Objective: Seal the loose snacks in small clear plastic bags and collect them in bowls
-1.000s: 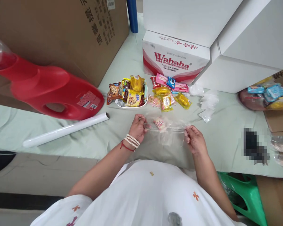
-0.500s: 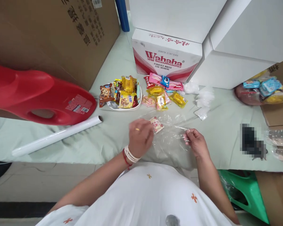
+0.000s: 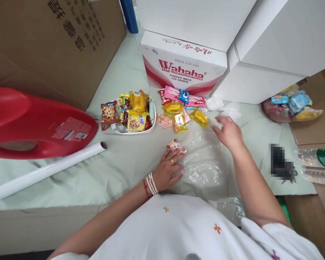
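Left hand (image 3: 169, 170) lies palm-down, fingers spread; right hand (image 3: 228, 133) extends beside the clear bag (image 3: 203, 164), fingers apart.

Right hand (image 3: 229, 133) has neared a yellow packet (image 3: 199, 117); left hand (image 3: 168, 171) has spread.

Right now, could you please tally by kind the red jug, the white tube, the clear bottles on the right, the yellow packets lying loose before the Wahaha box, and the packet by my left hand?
Yellow packets: 3
Pale packet by the left hand: 1
Clear bottles: 2
Red jug: 1
White tube: 1
Total: 8
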Tool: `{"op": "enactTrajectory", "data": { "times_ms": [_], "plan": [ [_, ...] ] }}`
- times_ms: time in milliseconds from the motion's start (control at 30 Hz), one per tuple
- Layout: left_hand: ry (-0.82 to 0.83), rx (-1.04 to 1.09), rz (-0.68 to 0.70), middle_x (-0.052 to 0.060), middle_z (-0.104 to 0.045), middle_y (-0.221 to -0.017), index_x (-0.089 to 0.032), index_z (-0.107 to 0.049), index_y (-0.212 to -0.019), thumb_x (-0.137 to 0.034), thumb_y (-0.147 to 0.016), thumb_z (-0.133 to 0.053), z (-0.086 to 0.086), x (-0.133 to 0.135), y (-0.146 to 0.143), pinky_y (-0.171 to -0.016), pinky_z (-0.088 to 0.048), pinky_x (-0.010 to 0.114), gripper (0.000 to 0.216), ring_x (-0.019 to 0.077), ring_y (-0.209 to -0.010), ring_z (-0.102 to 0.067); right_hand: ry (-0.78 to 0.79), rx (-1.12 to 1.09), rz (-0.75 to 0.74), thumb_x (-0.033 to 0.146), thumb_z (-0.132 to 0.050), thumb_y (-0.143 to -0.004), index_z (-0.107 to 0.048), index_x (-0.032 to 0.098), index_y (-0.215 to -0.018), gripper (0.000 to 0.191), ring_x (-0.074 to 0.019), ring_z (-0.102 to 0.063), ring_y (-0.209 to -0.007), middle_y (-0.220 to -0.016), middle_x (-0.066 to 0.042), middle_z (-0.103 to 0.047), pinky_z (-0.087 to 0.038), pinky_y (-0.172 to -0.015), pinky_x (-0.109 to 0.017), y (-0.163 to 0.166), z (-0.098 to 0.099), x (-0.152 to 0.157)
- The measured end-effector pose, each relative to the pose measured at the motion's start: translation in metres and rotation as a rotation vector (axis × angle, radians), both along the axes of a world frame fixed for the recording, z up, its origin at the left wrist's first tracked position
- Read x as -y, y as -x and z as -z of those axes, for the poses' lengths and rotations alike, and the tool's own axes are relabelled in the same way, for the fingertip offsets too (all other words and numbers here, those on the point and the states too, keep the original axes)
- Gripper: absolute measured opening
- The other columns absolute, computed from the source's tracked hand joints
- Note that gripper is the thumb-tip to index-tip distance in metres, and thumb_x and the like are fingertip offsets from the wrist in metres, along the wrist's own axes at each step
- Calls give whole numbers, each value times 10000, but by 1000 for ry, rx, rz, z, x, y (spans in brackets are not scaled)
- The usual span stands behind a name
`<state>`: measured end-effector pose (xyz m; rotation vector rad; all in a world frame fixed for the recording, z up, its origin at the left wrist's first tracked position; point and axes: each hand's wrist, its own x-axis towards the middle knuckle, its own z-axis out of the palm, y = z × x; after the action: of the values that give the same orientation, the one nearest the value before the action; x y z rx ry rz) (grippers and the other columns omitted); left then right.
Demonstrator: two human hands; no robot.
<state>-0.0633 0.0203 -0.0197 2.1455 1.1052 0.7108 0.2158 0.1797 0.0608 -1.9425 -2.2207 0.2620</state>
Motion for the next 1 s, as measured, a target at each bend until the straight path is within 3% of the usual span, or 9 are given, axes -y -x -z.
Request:
{"op": "enactTrajectory", "data": {
  "times_ms": [100,167,333,433,533,667,800,900,1000],
  "plan": [
    [-11,34,-129,94,-596,-1475,-226,-743,-849,-260,-914,-615,3,1,-7,-1202,-316,594,148,341,-1469,-411,127,137,-20,378,-628,-925,-586,198,-1395,505,-305,-663,-1003,-1326,-173,-609,-504,-799,-370,51,16,-35],
    [-51,61,-270,127,-588,-1448,-225,-740,-962,-266,-910,-628,5,4,-9,-1159,-382,570,131,342,-1426,-446,147,176,-24,293,-582,-942,-608,209,-1357,425,-302,-669,-986,-1279,-160,-627,-506,-793,-368,61,20,-41],
    [41,7,-702,148,-651,-1069,-179,-674,-1072,-478,-909,-657,4,15,-3,-911,-525,473,342,304,-1014,-619,-135,-12,27,282,-558,-948,-625,230,-1339,400,-289,-650,-1029,-1318,-135,-610,-513,-869,-392,15,-12,9],
    [171,-98,-649,108,-626,-909,-207,-691,-906,-529,-917,-621,-3,14,-2,-802,-523,426,329,301,-932,-596,-185,-222,-17,376,-573,-965,-642,261,-1310,370,-211,-640,-819,-1338,-114,-607,-535,-814,-376,-15,-30,62],
    [214,-53,-624,112,-617,-930,-212,-705,-832,-456,-832,-720,-9,9,-9,-873,-505,470,245,323,-986,-569,-24,-342,-178,383,-557,-976,-671,292,-1268,326,-196,-654,-818,-1324,-91,-631,-557,-761,-351,-22,-15,106],
    [413,403,-604,65,-610,-916,-207,-627,-755,-352,-800,-735,-16,6,-23,-897,-517,434,186,249,-921,-599,131,-301,-318,314,-464,-998,-686,288,-1282,362,-248,-660,-1137,-1371,-86,-633,-569,-907,-389,-6,35,130],
    [867,880,-640,-8,-629,-820,-233,-465,-824,-532,-795,-768,-23,11,-32,-580,-521,268,427,133,-610,-591,118,-275,-318,299,-425,-1016,-673,281,-1322,394,-268,-615,-1257,-1435,-95,-603,-548,-995,-435,6,60,129],
    [1065,787,-765,-44,-626,-761,-238,-467,-951,-570,-706,-853,-26,15,-24,-395,-360,189,565,61,-409,-436,111,-317,-346,306,-441,-1026,-638,271,-1366,394,-264,-611,-1267,-1475,-108,-560,-538,-1028,-444,2,56,130],
    [1078,633,-760,-50,-608,-785,-222,-494,-1170,-422,-603,-948,-29,23,0,-397,-344,183,753,51,-419,-429,85,-389,-343,354,-487,-1030,-537,272,-1463,443,-262,-613,-1258,-1564,-136,-444,-558,-1002,-442,-13,42,144]
  ]
}}
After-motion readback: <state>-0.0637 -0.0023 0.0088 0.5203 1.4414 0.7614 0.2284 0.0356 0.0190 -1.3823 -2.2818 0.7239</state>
